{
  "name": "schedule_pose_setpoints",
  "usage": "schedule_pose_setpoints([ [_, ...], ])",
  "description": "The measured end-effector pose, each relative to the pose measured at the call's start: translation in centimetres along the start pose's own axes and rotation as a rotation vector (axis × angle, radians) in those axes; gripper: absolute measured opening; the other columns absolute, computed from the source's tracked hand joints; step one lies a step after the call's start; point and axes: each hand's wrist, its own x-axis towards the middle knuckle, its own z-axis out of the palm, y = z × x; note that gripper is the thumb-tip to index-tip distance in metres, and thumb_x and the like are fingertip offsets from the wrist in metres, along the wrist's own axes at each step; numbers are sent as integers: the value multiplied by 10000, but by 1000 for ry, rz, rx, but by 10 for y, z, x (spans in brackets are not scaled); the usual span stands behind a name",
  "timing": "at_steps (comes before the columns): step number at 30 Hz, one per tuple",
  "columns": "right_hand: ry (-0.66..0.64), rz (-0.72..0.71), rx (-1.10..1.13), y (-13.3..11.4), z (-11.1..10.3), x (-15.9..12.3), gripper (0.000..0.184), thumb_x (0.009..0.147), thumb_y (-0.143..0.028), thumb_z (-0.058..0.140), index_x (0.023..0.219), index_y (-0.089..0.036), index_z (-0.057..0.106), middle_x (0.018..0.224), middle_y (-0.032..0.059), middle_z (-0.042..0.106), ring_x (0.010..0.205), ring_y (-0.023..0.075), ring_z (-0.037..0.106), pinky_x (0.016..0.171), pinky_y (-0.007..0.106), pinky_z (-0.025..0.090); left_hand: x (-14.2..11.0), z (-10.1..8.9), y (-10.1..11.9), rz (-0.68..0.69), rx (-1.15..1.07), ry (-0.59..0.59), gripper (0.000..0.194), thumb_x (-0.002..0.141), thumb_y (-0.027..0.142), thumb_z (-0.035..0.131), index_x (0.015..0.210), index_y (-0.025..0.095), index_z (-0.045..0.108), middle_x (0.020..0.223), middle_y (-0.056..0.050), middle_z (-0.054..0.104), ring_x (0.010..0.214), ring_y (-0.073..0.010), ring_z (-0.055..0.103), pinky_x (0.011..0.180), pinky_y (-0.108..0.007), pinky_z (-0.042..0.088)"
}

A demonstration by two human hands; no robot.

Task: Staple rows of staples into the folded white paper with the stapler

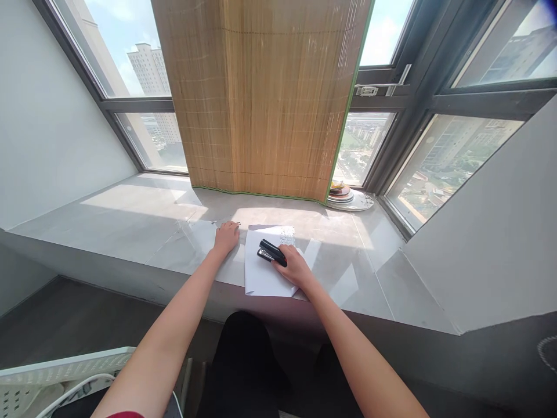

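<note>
A black stapler [271,252] is in my right hand [296,266], with fingers wrapped round its back end. Its front points left and up, over the white paper sheets [263,278] lying near the sill's front edge. A patch of dark writing or print shows at the paper's upper right corner. Left of the paper, my left hand [227,237] rests on the sill with its fingers curled down. Small thin dark bits show on either side of these fingertips; what they are, I cannot make out.
A bamboo mat [274,104] with green edging hangs in front of the window. Stacked plates [350,200] stand at its right foot on the tiled sill [143,232]. Below left is a white plastic basket [65,366]. Walls close off both sides.
</note>
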Motion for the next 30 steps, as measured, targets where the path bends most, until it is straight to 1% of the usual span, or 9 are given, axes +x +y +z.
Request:
schedule_pose_setpoints([
  [8,8,-1,13,1,0,-1,160,914,-256,687,950,-259,531,949,33,632,942,254,562,796,353,445,44,25,12,144,-96,-66,367,961,162,472,1174,245,759,1276,-109,733,1199,-305,629,1012,-460,509],
  [11,-1,-9,22,1,-1,-1,151,920,-252,682,956,-262,535,950,32,636,946,257,560,793,358,445,61,32,17,177,-139,-100,353,953,136,471,1079,258,777,1250,-78,752,1181,-287,653,1021,-443,504],
  [14,-16,0,25,1,-2,0,160,913,-240,686,955,-263,534,958,36,641,956,264,555,792,368,447,74,35,20,166,-167,-96,342,959,136,456,1007,236,779,1188,-80,761,1106,-268,682,1012,-425,510],
  [16,-18,3,25,2,-1,0,171,907,-237,692,949,-264,529,960,38,639,955,266,552,791,372,447,80,37,21,140,-174,-75,339,982,175,451,1075,224,774,1257,-105,739,1151,-282,669,1027,-435,504],
  [19,-12,0,27,2,-1,0,185,908,-239,702,939,-266,522,962,36,633,959,265,550,795,373,449,84,41,24,148,-183,-101,355,1017,253,457,1209,246,756,1427,-107,681,1330,-307,590,1107,-473,451],
  [23,-16,9,26,2,-2,1,192,910,-239,710,935,-266,521,944,34,616,957,259,549,796,366,453,87,45,35,187,-192,-232,405,1067,324,408,1308,298,732,1510,-66,645,1460,-323,495,1192,-573,343],
  [26,-28,15,24,1,-3,2,199,906,-239,719,924,-261,522,919,31,595,942,251,546,786,355,451,91,41,45,171,-190,-328,428,1085,340,372,1361,331,698,1588,-37,575,1513,-337,436,1219,-664,254],
  [28,-30,6,19,1,-4,2,190,906,-237,719,923,-256,531,926,31,594,946,248,543,795,353,451,88,35,51,161,-240,-304,398,1070,330,420,1352,321,700,1590,-45,571,1509,-332,443,1239,-656,230],
  [30,-21,-10,14,1,-4,2,171,910,-247,719,937,-250,550,967,37,601,973,251,541,824,359,454,75,29,57,137,-341,-171,365,1041,293,478,1318,268,714,1546,-85,608,1472,-316,485,1263,-592,245],
])
